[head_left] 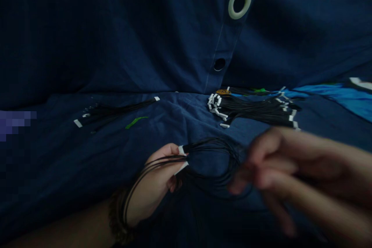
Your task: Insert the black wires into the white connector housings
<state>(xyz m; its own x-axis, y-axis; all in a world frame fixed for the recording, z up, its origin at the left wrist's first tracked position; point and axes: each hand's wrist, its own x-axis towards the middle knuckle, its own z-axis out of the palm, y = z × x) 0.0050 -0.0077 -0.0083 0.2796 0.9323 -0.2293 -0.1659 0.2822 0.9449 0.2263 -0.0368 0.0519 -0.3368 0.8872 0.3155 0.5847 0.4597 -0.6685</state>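
Left hand (154,190): gripping a bundle of thin black wires (174,159) near the white tips (181,150)
Right hand (290,166): blurred among the wire loops (223,155), grip unclear
Handling: light, floppy, tangling easily; firmest at the tips
Beyond: more wire bundles (261,110) lying on blue cloth (116,46)

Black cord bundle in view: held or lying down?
Held: the left hand pinches the black cord bundle at its white end.
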